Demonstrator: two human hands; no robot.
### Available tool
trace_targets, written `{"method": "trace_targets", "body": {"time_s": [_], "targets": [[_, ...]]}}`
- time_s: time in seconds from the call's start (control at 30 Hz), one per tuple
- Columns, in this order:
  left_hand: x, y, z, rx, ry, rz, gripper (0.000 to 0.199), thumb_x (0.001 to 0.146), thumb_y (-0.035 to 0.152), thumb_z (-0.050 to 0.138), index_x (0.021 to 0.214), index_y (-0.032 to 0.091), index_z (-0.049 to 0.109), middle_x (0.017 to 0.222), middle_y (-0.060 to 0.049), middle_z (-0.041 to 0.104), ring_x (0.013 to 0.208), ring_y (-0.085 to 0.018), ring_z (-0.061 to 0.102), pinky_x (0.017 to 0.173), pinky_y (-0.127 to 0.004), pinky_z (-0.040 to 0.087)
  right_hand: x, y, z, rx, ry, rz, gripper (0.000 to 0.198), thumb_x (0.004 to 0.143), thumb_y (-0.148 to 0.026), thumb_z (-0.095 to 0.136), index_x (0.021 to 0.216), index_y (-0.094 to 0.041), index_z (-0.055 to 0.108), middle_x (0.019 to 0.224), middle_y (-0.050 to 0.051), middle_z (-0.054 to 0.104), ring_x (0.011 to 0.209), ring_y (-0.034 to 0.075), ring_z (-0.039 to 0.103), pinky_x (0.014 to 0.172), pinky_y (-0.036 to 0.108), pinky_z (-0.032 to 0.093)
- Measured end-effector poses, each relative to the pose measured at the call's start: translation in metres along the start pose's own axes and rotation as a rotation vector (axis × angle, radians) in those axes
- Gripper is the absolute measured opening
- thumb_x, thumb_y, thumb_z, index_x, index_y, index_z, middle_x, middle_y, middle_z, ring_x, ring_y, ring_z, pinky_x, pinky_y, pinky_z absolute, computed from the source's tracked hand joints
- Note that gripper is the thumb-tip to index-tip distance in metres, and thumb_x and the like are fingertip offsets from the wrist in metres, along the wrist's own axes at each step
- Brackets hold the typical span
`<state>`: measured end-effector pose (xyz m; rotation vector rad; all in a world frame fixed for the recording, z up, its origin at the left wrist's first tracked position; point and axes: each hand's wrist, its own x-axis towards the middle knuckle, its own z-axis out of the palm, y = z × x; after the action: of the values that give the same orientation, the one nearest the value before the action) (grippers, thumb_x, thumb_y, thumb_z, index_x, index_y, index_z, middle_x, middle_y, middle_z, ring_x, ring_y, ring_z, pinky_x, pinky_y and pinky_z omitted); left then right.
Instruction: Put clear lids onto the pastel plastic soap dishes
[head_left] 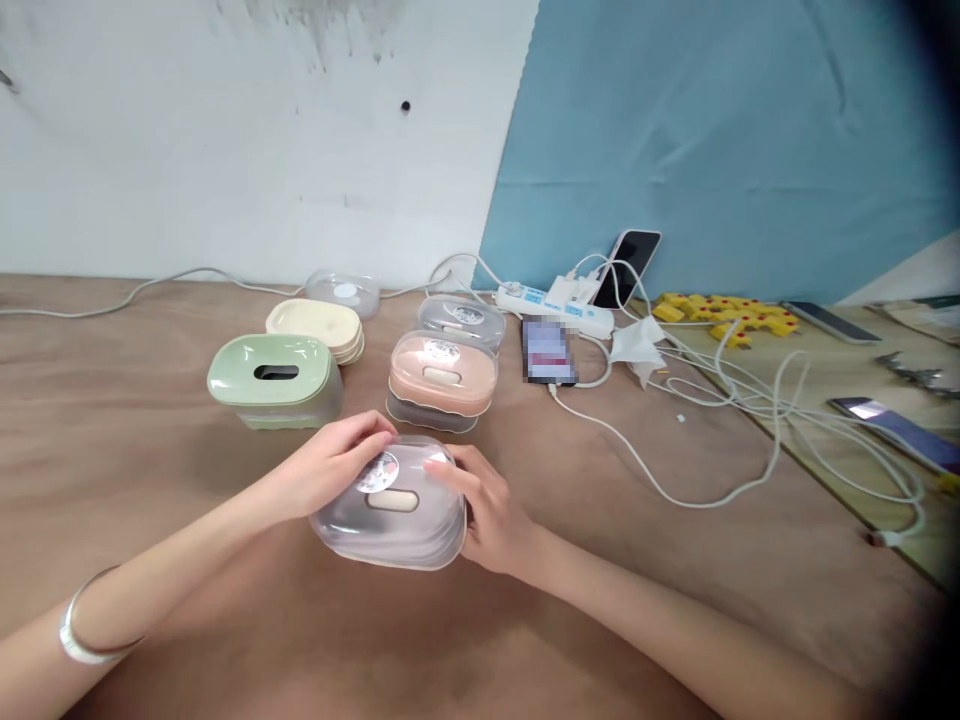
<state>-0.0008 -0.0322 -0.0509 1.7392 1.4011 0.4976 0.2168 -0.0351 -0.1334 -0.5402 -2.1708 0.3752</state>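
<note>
Between my hands is a grey oval tissue box point(420, 530) under a clear plastic cover, with a round sticker on top and a cream piece in its slot. My left hand point(334, 462) grips its back left side, fingers bent over the edge. My right hand point(491, 505) wraps its right side, the index finger lying on top and other fingers partly hidden. Just behind are stacked pink and grey tissue box parts point(442, 385) with a clear cover and sticker. To the left stands a green tissue box point(315, 360) with a dark oval slot.
Behind the green box lie stacked cream oval lids point(322, 325) and a clear cover point(352, 293). Another grey covered piece point(469, 318) sits by the power strip point(592, 320). Phones, white cables point(697, 500), a crumpled tissue point(637, 345) and yellow pieces point(720, 312) occupy the right side.
</note>
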Motion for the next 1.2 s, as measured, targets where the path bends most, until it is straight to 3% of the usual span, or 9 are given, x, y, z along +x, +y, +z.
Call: {"method": "trace_targets", "body": {"time_s": [0.07, 0.17, 0.3, 0.57, 0.8, 1.03, 1.2], "targets": [[-0.007, 0.002, 0.000, 0.115, -0.020, 0.092, 0.035, 0.093, 0.047, 0.035, 0.107, 0.022, 0.055, 0.107, -0.005, 0.062, 0.095, -0.022, 0.057, 0.082, -0.036, 0.045, 0.000, -0.001, -0.001, 0.001, 0.009, 0.014, 0.060, 0.081, -0.014, 0.052, 0.136, -0.027, 0.032, 0.117, 0.012, 0.052, 0.104, 0.025, 0.054, 0.081, 0.040, 0.052], [-0.015, 0.001, 0.000, 0.325, -0.079, 0.331, 0.050, 0.089, 0.051, 0.045, 0.133, 0.027, 0.040, 0.133, -0.008, 0.048, 0.119, -0.028, 0.046, 0.098, -0.045, 0.037, 0.000, 0.000, 0.000, 0.011, 0.017, 0.025, 0.060, 0.080, -0.014, 0.054, 0.135, -0.027, 0.033, 0.120, 0.012, 0.050, 0.109, 0.025, 0.053, 0.085, 0.042, 0.052], [-0.018, -0.007, 0.002, 0.500, -0.127, 0.542, 0.081, 0.082, 0.054, 0.057, 0.146, 0.025, 0.016, 0.147, -0.014, 0.031, 0.128, -0.033, 0.036, 0.101, -0.048, 0.035, 0.000, 0.002, 0.001, 0.069, 0.019, 0.035, 0.060, 0.079, -0.014, 0.057, 0.133, -0.027, 0.035, 0.141, 0.014, 0.030, 0.130, 0.029, 0.039, 0.097, 0.047, 0.047], [-0.013, -0.014, 0.003, 0.465, -0.152, 0.666, 0.084, 0.080, 0.051, 0.058, 0.147, 0.024, 0.015, 0.146, -0.016, 0.030, 0.127, -0.033, 0.038, 0.101, -0.047, 0.038, 0.003, 0.001, 0.000, 0.138, -0.019, -0.011, 0.060, 0.081, -0.014, 0.057, 0.132, -0.031, 0.031, 0.138, 0.011, 0.035, 0.130, 0.026, 0.041, 0.096, 0.045, 0.049], [-0.013, -0.013, 0.002, 0.429, -0.160, 0.723, 0.087, 0.077, 0.043, 0.063, 0.147, 0.023, 0.015, 0.144, -0.018, 0.033, 0.127, -0.034, 0.038, 0.100, -0.049, 0.039, 0.002, 0.002, 0.000, 0.172, -0.043, -0.045, 0.062, 0.079, -0.010, 0.057, 0.132, -0.031, 0.032, 0.138, 0.011, 0.029, 0.132, 0.026, 0.037, 0.096, 0.043, 0.049], [-0.012, -0.016, 0.003, 0.436, -0.124, 0.789, 0.090, 0.077, 0.053, 0.063, 0.148, 0.023, 0.016, 0.147, -0.019, 0.029, 0.126, -0.035, 0.040, 0.101, -0.050, 0.039, 0.001, 0.002, 0.000, 0.167, -0.094, -0.051, 0.074, 0.085, -0.013, 0.053, 0.144, -0.031, 0.011, 0.147, 0.013, 0.013, 0.140, 0.028, 0.025, 0.101, 0.046, 0.046], [-0.013, -0.017, 0.004, 0.464, -0.111, 0.791, 0.090, 0.076, 0.054, 0.064, 0.148, 0.023, 0.018, 0.147, -0.020, 0.028, 0.125, -0.036, 0.041, 0.099, -0.051, 0.039, -0.001, 0.004, 0.001, 0.187, -0.101, -0.060, 0.072, 0.088, -0.017, 0.051, 0.145, -0.029, 0.009, 0.150, 0.015, 0.011, 0.138, 0.027, 0.031, 0.102, 0.047, 0.045]]}}
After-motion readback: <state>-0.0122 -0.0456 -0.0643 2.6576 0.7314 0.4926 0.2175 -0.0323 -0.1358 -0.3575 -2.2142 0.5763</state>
